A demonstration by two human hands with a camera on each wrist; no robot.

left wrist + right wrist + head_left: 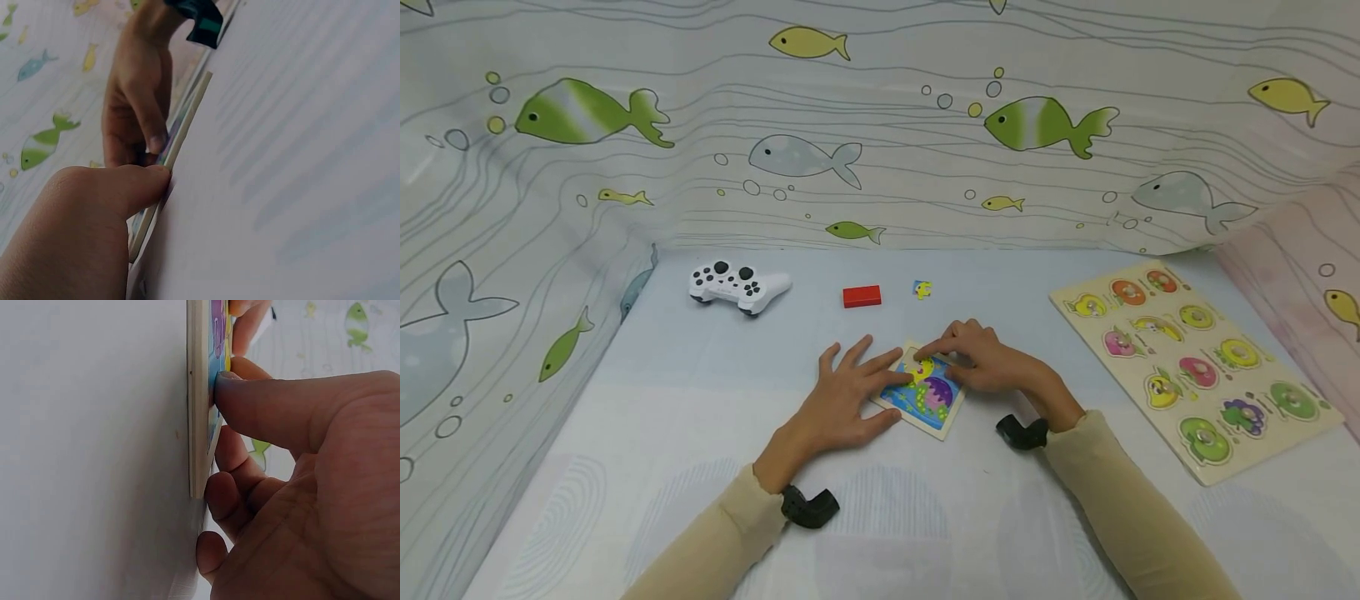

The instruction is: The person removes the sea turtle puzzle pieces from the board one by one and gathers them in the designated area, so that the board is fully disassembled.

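Note:
A small square jigsaw puzzle (934, 398) with a wooden border lies on the table, showing a yellow creature and a purple and green shape on blue. My left hand (842, 404) spreads its fingers over the puzzle's left side, with a fingertip on the picture and the thumb (134, 187) at its near edge. From the right, my right hand (988, 358) touches the upper part with index finger and thumb (262, 406), its other fingers bent beside the board. The picture beneath the fingertips is partly hidden. Beyond the puzzle lies a loose blue and yellow jigsaw piece (922, 289).
A red block (862, 297) sits behind the puzzle, left of the loose piece. Further left is a white game controller (737, 287). A large wooden fruit puzzle board (1165, 433) lies at the right. Fish-patterned cloth (910, 183) rises behind the table.

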